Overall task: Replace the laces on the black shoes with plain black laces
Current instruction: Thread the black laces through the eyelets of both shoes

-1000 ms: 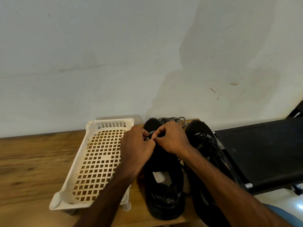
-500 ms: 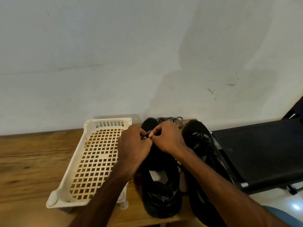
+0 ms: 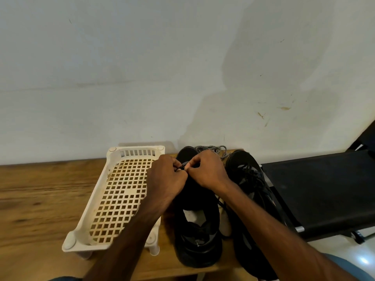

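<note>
Left hand (image 3: 166, 177): fingers curled, thumb and forefinger pinching a thin black lace (image 3: 181, 167). Right hand (image 3: 207, 171): fingers curled likewise, pinching the same lace from its 3 o'clock side. The two hands met knuckle to knuckle over the toe half of the worked shoe (image 3: 197, 248). The lace's path through the eyelets was hidden under the hands and could not be told.

Worked shoe: black, on the wooden table (image 3: 40, 199), with its heel at 6 o'clock toward the person and its toe at 12 o'clock toward the wall (image 3: 142, 78). A pale insole showed in its opening.

Second shoe (image 3: 240, 161): black, just beside the worked shoe at its 3 o'clock, same heading. Loose black laces (image 3: 251, 175) lay tangled over its upper. The right forearm crossed above its heel half.

Patterned laces (image 3: 211, 148): black-and-white, bunched on the table at 12 o'clock of the shoes, close to the wall and partly behind the right hand.

White lattice tray (image 3: 91, 199): plastic, on short legs, just beside the worked shoe at its 9 o'clock. Its grid had brownish staining. The left forearm passed over its near corner.

Black bench (image 3: 324, 189): at 3 o'clock of the table, beyond the second shoe.
</note>
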Demonstrator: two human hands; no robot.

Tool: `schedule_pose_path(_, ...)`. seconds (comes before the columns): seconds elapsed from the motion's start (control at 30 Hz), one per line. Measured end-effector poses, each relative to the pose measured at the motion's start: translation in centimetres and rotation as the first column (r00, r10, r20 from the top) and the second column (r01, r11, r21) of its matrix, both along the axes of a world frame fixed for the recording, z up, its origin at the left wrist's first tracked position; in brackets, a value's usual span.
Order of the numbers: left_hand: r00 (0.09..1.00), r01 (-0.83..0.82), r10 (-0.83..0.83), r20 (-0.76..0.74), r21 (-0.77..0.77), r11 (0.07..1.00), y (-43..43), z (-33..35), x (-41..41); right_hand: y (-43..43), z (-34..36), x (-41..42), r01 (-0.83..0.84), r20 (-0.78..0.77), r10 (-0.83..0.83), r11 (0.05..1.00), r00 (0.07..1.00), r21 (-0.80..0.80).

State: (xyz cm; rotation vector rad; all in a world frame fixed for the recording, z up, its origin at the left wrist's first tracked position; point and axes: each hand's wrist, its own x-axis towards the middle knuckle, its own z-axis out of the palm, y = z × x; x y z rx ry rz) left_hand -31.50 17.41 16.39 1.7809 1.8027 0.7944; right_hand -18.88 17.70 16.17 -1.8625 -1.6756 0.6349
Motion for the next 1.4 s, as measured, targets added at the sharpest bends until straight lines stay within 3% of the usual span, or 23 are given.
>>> schedule_pose_path(0.4,0.999,-0.002,0.002,-0.050,0.011,1.000,0.3,-0.3,-0.3,0.0,0.0,-0.2,0.022,-0.028,-0.022,1.000,0.999,-0.004)
schedule_pose_path(0.67,0.990,0.009,-0.006,-0.138,0.019,1.000,-0.2,-0.2,0.2,-0.1,-0.3,-0.6,0.060,0.053,-0.060,0.998,0.997,0.002)
schedule_pose_path(0.83,0.995,0.053,-0.050,-0.083,0.033,0.998,-0.1,-0.3,-0.2,0.5,-0.6,0.1,-0.010,-0.011,0.010,0.999,1.000,-0.033)
schedule_pose_path(0.97,0.998,0.056,-0.056,0.042,0.006,0.998,0.5,-0.3,-0.8,0.8,-0.3,0.6,-0.089,-0.013,0.089,0.994,0.996,-0.067)
schedule_pose_path(1.13,0.989,0.058,-0.045,0.139,-0.088,0.994,1.4,-0.8,-1.6,0.4,-0.1,-0.2,0.035,0.056,-0.035,0.999,0.998,-0.012)
schedule_pose_path(1.4,0.976,0.152,-0.136,0.173,-0.084,0.985,2.2,-1.6,-2.1,0.0,0.4,-1.2,0.119,0.164,-0.122,0.993,0.979,0.024)
